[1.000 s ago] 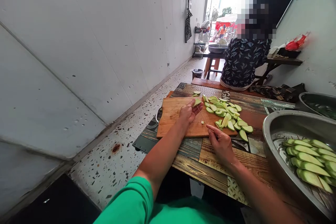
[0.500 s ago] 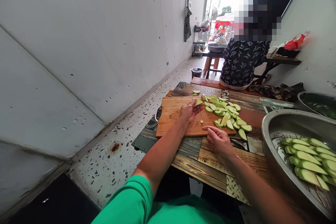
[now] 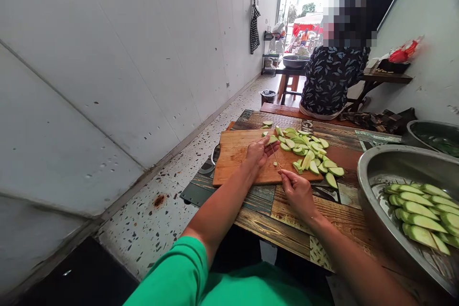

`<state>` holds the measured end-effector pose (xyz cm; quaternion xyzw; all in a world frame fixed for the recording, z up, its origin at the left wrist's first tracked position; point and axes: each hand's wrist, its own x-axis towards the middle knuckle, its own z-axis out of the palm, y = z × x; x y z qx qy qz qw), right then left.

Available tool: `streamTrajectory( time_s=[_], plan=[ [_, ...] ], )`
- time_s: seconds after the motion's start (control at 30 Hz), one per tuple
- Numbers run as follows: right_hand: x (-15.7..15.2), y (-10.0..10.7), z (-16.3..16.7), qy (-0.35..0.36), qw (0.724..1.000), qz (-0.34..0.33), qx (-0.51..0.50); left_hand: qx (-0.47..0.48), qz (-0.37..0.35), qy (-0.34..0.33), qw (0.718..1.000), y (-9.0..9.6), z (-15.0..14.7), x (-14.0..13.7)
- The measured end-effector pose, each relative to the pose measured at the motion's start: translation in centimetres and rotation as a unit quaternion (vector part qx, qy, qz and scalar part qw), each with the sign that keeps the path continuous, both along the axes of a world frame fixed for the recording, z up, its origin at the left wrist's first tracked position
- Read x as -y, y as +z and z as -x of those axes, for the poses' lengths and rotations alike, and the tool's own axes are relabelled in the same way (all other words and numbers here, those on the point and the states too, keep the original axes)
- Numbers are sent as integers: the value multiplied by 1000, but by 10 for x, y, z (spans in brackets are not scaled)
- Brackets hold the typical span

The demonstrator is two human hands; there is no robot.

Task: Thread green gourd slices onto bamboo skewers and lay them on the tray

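Over the wooden cutting board (image 3: 231,155), my left hand (image 3: 256,152) is closed on a pale green zucchini-like slice (image 3: 272,139). A thin wooden skewer (image 3: 275,157) runs from that slice down to my right hand (image 3: 297,192), whose fingertips pinch its lower end. Whether the tip has gone into the slice is hidden by my left fingers. Cut half-round slices (image 3: 311,150) lie heaped on the right part of the board and spill onto the table. A small pale scrap (image 3: 275,164) lies near the skewer.
At my right stands a large metal basin (image 3: 364,179) holding rows of skewered slices (image 3: 419,210). Behind it is another metal bowl (image 3: 416,126). A person (image 3: 328,81) sits on a bench (image 3: 281,109) beyond the patchwork-wood table (image 3: 263,201). A white wall (image 3: 143,57) runs along the left.
My right hand has curled its fingers more tightly around the skewer's lower end and shifted slightly. My left hand keeps hold of the slice in nearly the same place.
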<state>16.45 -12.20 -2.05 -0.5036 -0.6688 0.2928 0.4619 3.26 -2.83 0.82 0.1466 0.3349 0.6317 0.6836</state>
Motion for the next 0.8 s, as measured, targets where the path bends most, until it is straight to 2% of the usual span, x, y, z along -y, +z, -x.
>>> streamTrajectory(
  time_s=[0.23,0.37,0.5,0.7,0.8],
  plan=[
    [-1,0,0,2,1000,5,12,-1,17,-8,1000,0,-1,1],
    [-4,1,-1,0,1000,14,3,-11,40,-42,998,3,-8,4],
    [-7,1,-3,2,1000,23,-6,-8,28,-59,998,7,-11,8],
    [-17,-1,-10,-9,998,23,-57,-61,35,-166,984,8,-25,20],
    [-21,0,-13,-11,996,41,-76,-71,13,-162,984,5,-29,21]
  ],
)
